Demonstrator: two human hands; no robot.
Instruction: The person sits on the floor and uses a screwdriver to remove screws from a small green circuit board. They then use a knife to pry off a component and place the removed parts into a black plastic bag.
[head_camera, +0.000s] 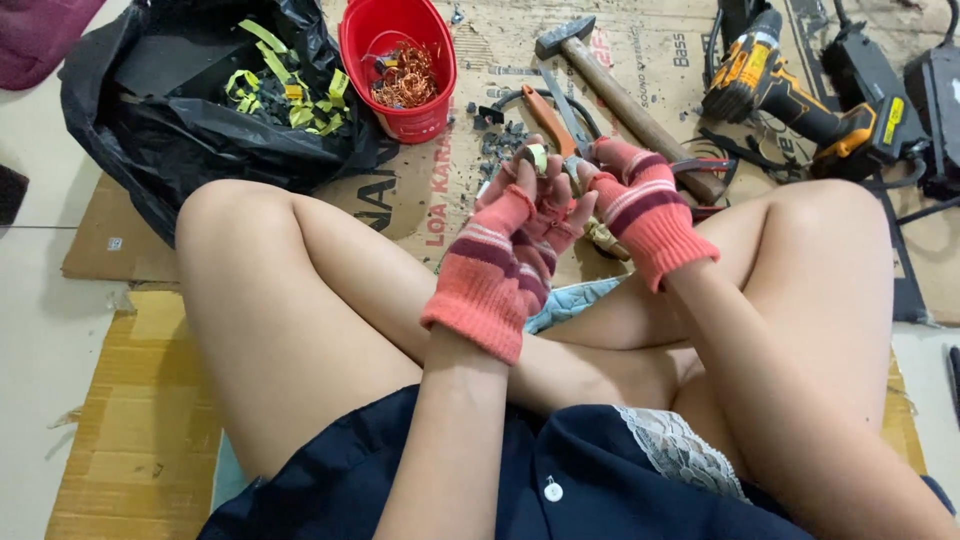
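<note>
I sit cross-legged on cardboard. My left hand (505, 255), in a pink striped fingerless glove, is raised in front of me with its fingers closed round a small part with yellow-green tape (537, 156). My right hand (640, 200), gloved the same way, meets it from the right and pinches the same small part at its fingertips. A brownish piece (605, 238) shows just below the two hands. What exactly the part is stays hidden by the fingers.
A red bucket (356, 42) with copper wire stands at the back. Left of it lies a black bag (160, 140) holding yellow-green scraps. A hammer (620, 95), pliers (555, 115), black debris (500, 140) and a yellow-black cordless drill (790, 90) lie beyond my hands.
</note>
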